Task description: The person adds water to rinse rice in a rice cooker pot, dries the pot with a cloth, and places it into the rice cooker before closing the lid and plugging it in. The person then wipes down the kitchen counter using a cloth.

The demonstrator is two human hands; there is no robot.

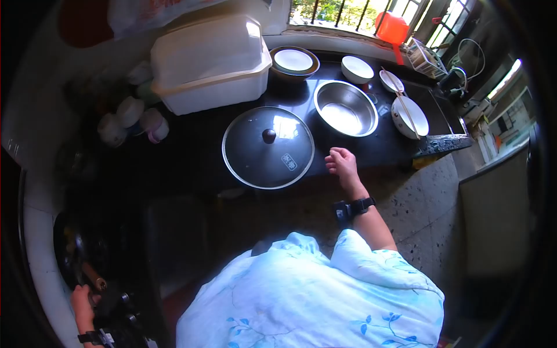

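My right hand (342, 164) is over the front edge of the dark counter, its fingers curled together with nothing visible in them. Just beyond it stands a steel basin (346, 109), and to its left lies a round glass lid (258, 156) with a dark knob. At the lower left, my left hand (85, 298) has its fingers closed near the wooden handle (94, 276) of a dark pan (68, 246). Something dark and thin shows at those fingers, too dim to name.
A white lidded bin (212, 87), cups (130, 111) and a brown-rimmed bowl (312, 68) stand at the back left. Toward the sink (434, 107) are a white bowl (357, 69), a small dish (392, 81) and a larger bowl (419, 119) with chopsticks (404, 107) across it.
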